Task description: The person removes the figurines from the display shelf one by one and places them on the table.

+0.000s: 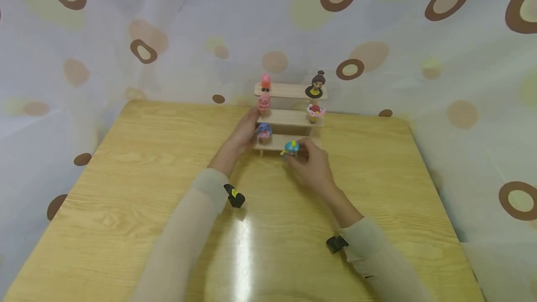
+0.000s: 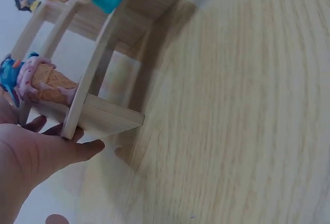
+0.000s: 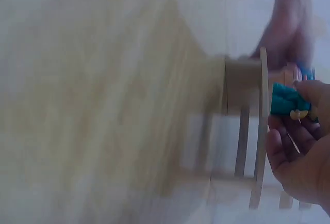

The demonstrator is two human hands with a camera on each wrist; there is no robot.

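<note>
A small three-tier wooden display shelf point(image 1: 289, 116) stands near the back of the table. My left hand point(image 1: 245, 130) is at its left side; in the left wrist view, its fingers point(image 2: 92, 151) grip the end of the lowest board. My right hand point(image 1: 312, 164) pinches a teal figurine point(image 1: 291, 148) with a yellow top at the front of the lowest tier. In the right wrist view, the figurine's teal lower part point(image 3: 286, 100) is close to that board; whether it touches is unclear. A blue character on an ice-cream cone point(image 1: 264, 133) stands at the left of this tier.
Above, the middle tier bears a pink cone figure point(image 1: 264, 104) and a cupcake-like toy point(image 1: 314, 113). On the top tier are a small red-pink figure point(image 1: 266, 82) and a dark-haired doll point(image 1: 317, 85). A patterned curtain point(image 1: 285, 27) hangs behind the wooden table point(image 1: 159, 153).
</note>
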